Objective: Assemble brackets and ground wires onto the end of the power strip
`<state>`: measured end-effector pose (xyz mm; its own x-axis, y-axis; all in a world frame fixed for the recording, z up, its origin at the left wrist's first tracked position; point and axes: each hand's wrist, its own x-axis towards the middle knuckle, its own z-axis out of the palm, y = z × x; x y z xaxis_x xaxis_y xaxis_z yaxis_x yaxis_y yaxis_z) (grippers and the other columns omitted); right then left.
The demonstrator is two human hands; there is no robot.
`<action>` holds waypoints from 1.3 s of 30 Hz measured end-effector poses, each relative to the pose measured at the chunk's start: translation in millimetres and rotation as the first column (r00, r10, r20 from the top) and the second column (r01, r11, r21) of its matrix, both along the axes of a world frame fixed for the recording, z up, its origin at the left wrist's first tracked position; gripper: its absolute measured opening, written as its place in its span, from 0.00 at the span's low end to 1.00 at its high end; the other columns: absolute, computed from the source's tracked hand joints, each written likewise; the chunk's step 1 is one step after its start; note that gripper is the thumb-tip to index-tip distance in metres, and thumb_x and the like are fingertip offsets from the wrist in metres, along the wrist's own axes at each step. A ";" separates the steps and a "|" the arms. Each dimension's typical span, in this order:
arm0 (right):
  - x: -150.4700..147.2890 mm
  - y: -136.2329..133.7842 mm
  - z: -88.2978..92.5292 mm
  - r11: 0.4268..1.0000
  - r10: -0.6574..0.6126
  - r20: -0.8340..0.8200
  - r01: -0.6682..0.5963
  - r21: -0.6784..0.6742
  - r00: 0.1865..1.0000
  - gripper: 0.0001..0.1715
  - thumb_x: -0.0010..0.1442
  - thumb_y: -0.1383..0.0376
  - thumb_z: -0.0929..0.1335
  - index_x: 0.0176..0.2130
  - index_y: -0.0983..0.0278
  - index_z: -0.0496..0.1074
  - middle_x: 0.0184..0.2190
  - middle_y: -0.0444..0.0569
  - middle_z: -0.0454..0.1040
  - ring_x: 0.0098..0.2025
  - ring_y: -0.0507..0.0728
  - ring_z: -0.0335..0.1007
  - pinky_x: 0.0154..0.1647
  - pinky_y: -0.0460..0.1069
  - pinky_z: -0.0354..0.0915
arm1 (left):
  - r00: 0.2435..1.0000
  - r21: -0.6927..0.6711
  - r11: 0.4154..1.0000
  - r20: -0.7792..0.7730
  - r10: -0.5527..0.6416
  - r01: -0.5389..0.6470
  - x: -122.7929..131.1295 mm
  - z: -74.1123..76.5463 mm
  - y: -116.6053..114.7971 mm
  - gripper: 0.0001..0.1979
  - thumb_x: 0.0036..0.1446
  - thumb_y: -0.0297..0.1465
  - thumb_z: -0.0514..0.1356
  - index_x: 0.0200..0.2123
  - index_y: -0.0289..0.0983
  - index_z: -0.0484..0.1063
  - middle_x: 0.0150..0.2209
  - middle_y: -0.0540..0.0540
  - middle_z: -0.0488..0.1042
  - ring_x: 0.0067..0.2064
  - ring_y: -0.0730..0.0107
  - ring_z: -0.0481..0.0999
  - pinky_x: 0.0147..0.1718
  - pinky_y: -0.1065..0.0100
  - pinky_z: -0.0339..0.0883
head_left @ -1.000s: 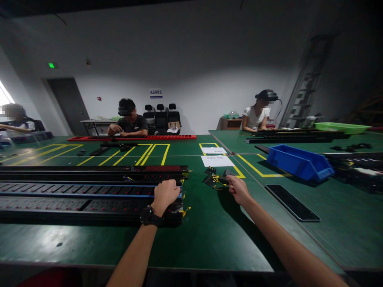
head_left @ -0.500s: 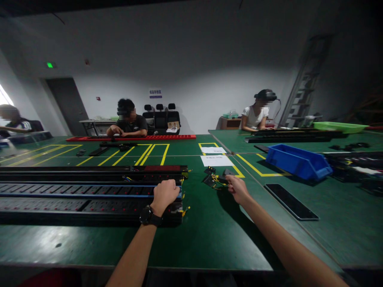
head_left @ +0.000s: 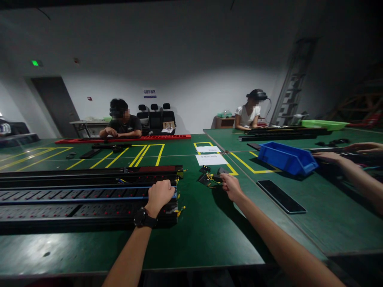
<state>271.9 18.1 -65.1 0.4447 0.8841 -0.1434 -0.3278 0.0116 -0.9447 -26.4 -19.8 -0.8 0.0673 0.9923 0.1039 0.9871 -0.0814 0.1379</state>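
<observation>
My left hand [head_left: 160, 195] is closed, knuckles up, over the right end of a long black power strip [head_left: 89, 194] with blue edges. Whatever its curled fingers hold is hidden. More long black strips with red dots lie parallel to it, and yellow wires [head_left: 181, 210] stick out of their right ends. To the right, my right hand [head_left: 231, 186] pinches a small black part [head_left: 221, 171] low over the green table. Several small black pieces with yellow wires [head_left: 205, 180] lie just left of those fingertips.
A black phone [head_left: 281, 197] and a blue bin [head_left: 285, 157] stand to the right. White paper sheets [head_left: 211, 160] lie ahead. Another person's hands [head_left: 332, 157] are over dark parts at far right. Two people sit across the table, one behind a red slotted rail [head_left: 167, 137].
The view has turned slightly right. Another person's arms have come in at the right edge, beyond the blue bin. My hands keep nearly the same poses.
</observation>
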 end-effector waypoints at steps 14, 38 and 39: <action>-0.8 -1.1 1.4 1.000 0.000 0.002 0.000 -0.001 1.000 0.11 0.51 0.73 0.69 0.24 0.64 0.63 0.16 0.36 0.57 0.14 0.43 0.46 0.11 0.38 0.42 | 1.000 -0.011 1.000 -0.013 0.003 -0.003 1.8 3.2 -1.8 0.11 0.61 0.34 0.53 0.36 0.40 0.76 0.38 0.39 0.81 0.40 0.53 0.81 0.37 0.63 0.67; -0.5 -2.4 1.8 1.000 0.010 0.016 -0.010 0.007 1.000 0.12 0.49 0.74 0.70 0.24 0.63 0.63 0.16 0.36 0.57 0.14 0.43 0.47 0.11 0.39 0.42 | 1.000 0.005 1.000 0.016 -0.005 0.005 1.0 3.3 -2.3 0.11 0.61 0.35 0.53 0.35 0.40 0.75 0.37 0.40 0.81 0.40 0.55 0.81 0.36 0.64 0.67; -0.3 -2.1 1.2 1.000 0.009 0.018 -0.009 0.008 1.000 0.11 0.49 0.73 0.70 0.24 0.64 0.63 0.16 0.36 0.58 0.14 0.43 0.47 0.11 0.39 0.42 | 1.000 0.008 1.000 0.017 -0.005 0.005 1.0 2.8 -1.9 0.11 0.61 0.35 0.53 0.35 0.40 0.75 0.37 0.40 0.81 0.40 0.54 0.81 0.36 0.64 0.67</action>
<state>271.6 16.0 -63.8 0.4388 0.8894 -0.1280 -0.3108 0.0165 -0.9503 -25.4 -21.6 2.0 0.0703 0.9911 0.1131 0.9842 -0.0873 0.1541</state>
